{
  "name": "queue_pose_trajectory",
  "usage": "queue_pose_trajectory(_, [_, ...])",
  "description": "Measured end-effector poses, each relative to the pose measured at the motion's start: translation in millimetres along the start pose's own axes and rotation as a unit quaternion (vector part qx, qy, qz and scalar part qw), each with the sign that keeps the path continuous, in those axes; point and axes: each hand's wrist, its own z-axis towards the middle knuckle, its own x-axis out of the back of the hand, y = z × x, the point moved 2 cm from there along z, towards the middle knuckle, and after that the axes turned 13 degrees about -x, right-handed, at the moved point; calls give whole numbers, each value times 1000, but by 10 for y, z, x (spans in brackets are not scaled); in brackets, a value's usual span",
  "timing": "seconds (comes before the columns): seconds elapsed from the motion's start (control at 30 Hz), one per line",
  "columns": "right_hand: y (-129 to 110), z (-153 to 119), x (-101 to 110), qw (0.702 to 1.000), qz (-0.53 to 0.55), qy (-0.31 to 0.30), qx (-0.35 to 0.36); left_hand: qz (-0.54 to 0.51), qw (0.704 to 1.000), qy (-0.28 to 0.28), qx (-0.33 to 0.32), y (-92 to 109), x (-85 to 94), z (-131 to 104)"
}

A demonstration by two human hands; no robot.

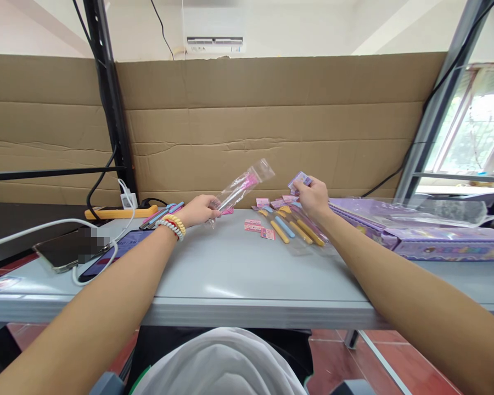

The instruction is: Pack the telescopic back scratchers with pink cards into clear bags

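My left hand, with beaded bracelets at the wrist, pinches the lower end of a clear plastic bag. The bag is long and narrow, tilts up to the right, and has something pink inside. My right hand is closed on a small purple printed card; whether there is more than one is unclear. Just below it lie several slim yellow and blue sticks in clear bags, with pink labels at their far ends. Small pink cards rest loose on the table between my hands.
On the right stands a purple box with clear plastic on top. Phones, a white cable, slim pens and a yellow power strip occupy the left. A cardboard wall rises behind the table.
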Motion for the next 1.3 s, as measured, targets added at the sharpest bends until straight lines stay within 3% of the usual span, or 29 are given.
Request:
queue_pose_trajectory(0.1, [6, -26, -53, 998, 41, -21, -29, -86, 996, 28, -4, 56, -18, -2])
queue_pose_trajectory(0.2, [10, -68, -105, 998, 27, -65, -6, -116, 993, 12, 22, 115, -48, -19])
queue_pose_trajectory(0.43, [-26, -163, -110, 990, -20, -117, 73, -13, 998, -38, 41, 52, -66, -18])
queue_pose_trajectory(0.63, [-80, -252, -122, 975, -98, -53, 191, 43, 996, -75, 18, 75, -89, -21])
queue_pose_trajectory(0.73, [-76, -271, -143, 970, -110, -60, 208, 81, 992, -94, -5, 152, -104, -43])
queue_pose_trajectory(0.83, [-65, -269, -162, 966, -146, -61, 202, 102, 990, -99, -19, 182, -116, -47])
queue_pose_trajectory(1.0, [-62, -227, -135, 963, -211, 6, 168, 110, 988, -106, -29, 200, -142, -46])
queue_pose_trajectory(1.3, [-100, -215, -38, 957, -255, 62, 127, 109, 986, -117, -41, 221, -179, -45])
